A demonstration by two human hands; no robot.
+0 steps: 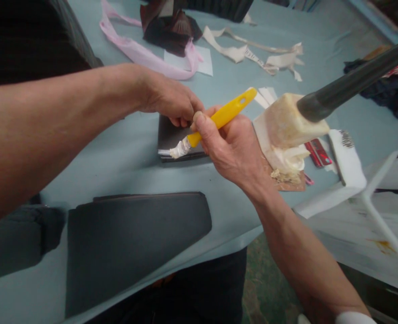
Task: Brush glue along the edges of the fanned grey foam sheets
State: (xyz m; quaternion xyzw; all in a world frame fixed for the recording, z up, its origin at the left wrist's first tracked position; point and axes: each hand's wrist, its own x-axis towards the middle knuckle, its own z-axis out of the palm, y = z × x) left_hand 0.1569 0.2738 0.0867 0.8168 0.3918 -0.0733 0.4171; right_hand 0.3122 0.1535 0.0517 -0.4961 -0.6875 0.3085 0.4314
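Observation:
My right hand (234,141) is closed around the yellow handle of a brush (230,112). The brush's short head, coated with whitish paste, points down and left at the front edge of a small stack of dark pieces (167,132). White streaks show along that edge. Over the back of the stack, my left hand (173,99) has its fingers curled in; what they pinch, if anything, is hidden. Closer to me lies a larger dark grey flat piece (134,243), with another layer showing along its far edge.
At the right stands a crusted whitish container (283,123) with a dark tube (357,83) rising from it. Cloth strips (232,51), a pink strap (134,51) and a dark crumpled piece (170,29) lie at the back. More dark pieces (13,240) are stacked at left.

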